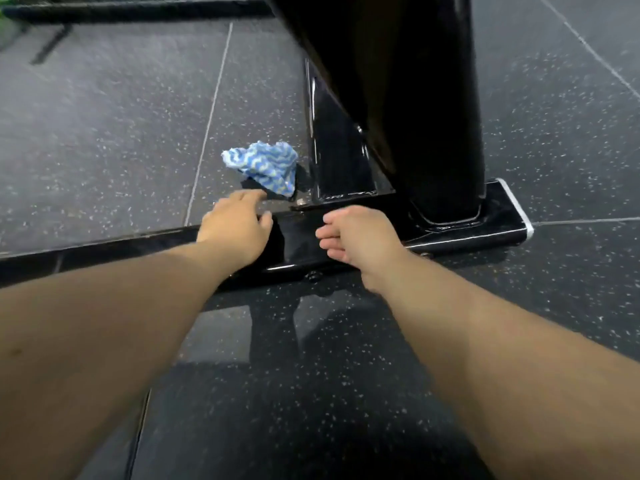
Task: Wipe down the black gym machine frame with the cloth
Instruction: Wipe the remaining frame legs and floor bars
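Observation:
A crumpled blue-and-white cloth (266, 166) lies on the floor just beyond the low bar of the glossy black machine frame (460, 223), left of its triangular brace. My left hand (235, 223) stretches over the bar with straight fingers, its fingertips a short way from the cloth and holding nothing. Over the same bar, to the right, my right hand (360, 237) hovers with loosely curled fingers and is empty. A thick black upright (415, 98) rises from the bar's right end.
Dark speckled rubber floor tiles (104, 140) with pale seams lie all around. Another black bar (138, 10) runs along the floor at the top left. The frame's base bar ends at the right in a white-edged cap (517, 209).

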Demonstrator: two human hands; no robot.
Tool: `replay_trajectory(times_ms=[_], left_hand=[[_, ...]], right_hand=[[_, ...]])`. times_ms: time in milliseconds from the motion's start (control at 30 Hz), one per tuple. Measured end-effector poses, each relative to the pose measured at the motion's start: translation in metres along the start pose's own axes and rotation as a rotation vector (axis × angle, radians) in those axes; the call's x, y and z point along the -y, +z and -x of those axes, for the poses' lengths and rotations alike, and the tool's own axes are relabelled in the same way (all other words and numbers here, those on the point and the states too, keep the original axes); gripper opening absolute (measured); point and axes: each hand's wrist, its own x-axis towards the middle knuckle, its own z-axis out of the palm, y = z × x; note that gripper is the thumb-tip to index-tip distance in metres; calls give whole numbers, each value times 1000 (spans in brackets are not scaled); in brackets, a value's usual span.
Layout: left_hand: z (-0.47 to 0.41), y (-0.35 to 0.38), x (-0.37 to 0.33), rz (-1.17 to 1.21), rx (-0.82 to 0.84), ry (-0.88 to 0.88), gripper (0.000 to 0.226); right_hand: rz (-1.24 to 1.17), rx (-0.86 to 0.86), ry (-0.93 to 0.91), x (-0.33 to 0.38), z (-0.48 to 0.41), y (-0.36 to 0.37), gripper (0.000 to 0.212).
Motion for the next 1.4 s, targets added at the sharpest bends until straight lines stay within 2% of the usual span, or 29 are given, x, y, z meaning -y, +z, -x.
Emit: replay_trajectory(times_ms=[100, 167, 233, 300, 433, 500, 567, 667, 700, 767, 833, 867, 900, 967, 1000, 1100, 1233, 1333, 1367, 1400], left_hand=[[-5, -4, 36, 107, 19, -86, 46], [-4, 1, 54, 182, 91, -102, 48], [-3, 10, 62, 216, 136, -96, 49], [-2, 16, 64, 223, 116, -93, 45], [0, 16, 61, 309, 46, -111, 38], [2, 13, 61, 343, 34, -133, 38], [4, 10, 60, 426, 35, -155, 40], [4, 6, 67, 694, 30, -224, 58], [7, 3, 69, 768, 28, -233, 70], [19, -2, 66, 753, 29, -216, 89], [36, -6, 53, 633, 39, -152, 90], [42, -8, 50, 583, 24, -117, 78], [47, -12, 41, 552, 18, -85, 57], [51, -28, 21, 523, 53, -86, 15], [50, -37, 10, 517, 85, -101, 5], [52, -58, -28, 575, 178, -50, 3], [68, -45, -91, 820, 342, -82, 4], [76, -28, -138, 1206, 450, -266, 21], [78, -22, -155, 1321, 483, -313, 21], [77, -16, -165, 1340, 454, -346, 17]], right_hand=[[258, -12, -154, 7, -36, 31, 12], [558, -68, -273, 6, -56, 53, 21], [862, -40, -402, 8, -70, 72, 31], [1157, -17, -517, 13, -86, 87, 37], [1459, -13, -494, 22, -124, 106, 40], [1491, 20, -500, 14, -135, 113, 35], [1378, -58, -538, 10, -133, 117, 27], [847, -213, -546, 11, -118, 118, 15], [642, -182, -523, 12, -104, 116, 14], [298, -53, -392, 12, -76, 109, 32], [89, 71, -241, 13, -47, 90, 35], [55, 127, -197, 10, -36, 84, 25], [45, 157, -170, 9, -23, 72, 12], [23, 225, -128, 6, 0, 51, 12], [-27, 285, -88, 5, 8, 40, 13], [-260, 416, 90, 6, 28, -3, 36], [-388, 425, 173, 5, 54, -67, 49], [-424, 270, 117, -5, 59, -90, 38], [-435, 140, 71, -9, 55, -100, 31], [-420, -20, 12, -11, 51, -107, 23]])
